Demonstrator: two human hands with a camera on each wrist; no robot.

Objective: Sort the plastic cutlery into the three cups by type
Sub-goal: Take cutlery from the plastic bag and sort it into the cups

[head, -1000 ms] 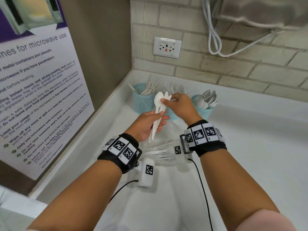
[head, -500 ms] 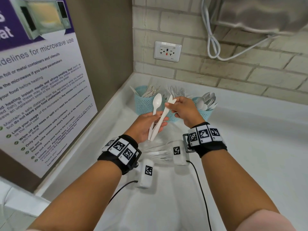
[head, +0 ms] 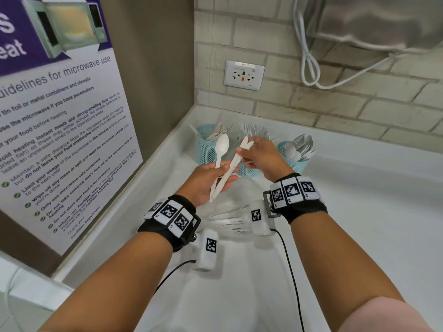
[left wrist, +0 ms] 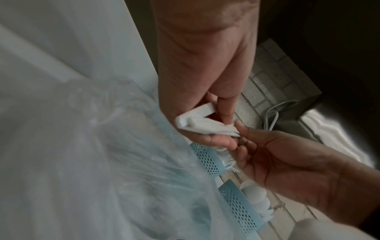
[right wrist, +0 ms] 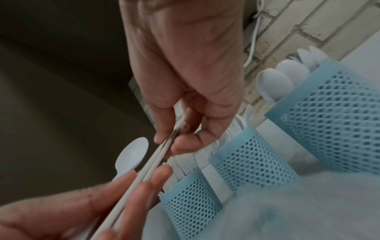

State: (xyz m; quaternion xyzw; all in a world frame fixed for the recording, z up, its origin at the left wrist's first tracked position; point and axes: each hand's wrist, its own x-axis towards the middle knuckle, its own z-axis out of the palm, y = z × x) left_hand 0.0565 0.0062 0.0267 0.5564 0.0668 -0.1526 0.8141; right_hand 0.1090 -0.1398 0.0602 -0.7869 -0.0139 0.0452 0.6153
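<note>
My left hand (head: 225, 173) grips the handles of a white plastic spoon (head: 221, 147) and two white knives (head: 236, 161), held upright above the counter. My right hand (head: 242, 154) pinches the knives near their tops, tilting them right, away from the spoon. In the right wrist view the right hand's fingertips (right wrist: 162, 138) close on the two thin knife edges beside the spoon (right wrist: 133, 154). Three blue mesh cups stand behind: the left cup (head: 205, 149) with knives, the middle cup (head: 248, 170) with forks, the right cup (head: 298, 165) with spoons.
A clear plastic bag (head: 227, 218) with more white cutlery lies on the white counter (head: 359, 224) under my wrists. The cups stand in the corner, with a poster wall (head: 60, 140) on the left and a brick wall with a socket (head: 244, 75) behind.
The spoon and knives were bunched together in my left hand. My right hand has since tilted the knives to the right, so they fan apart from the spoon.
</note>
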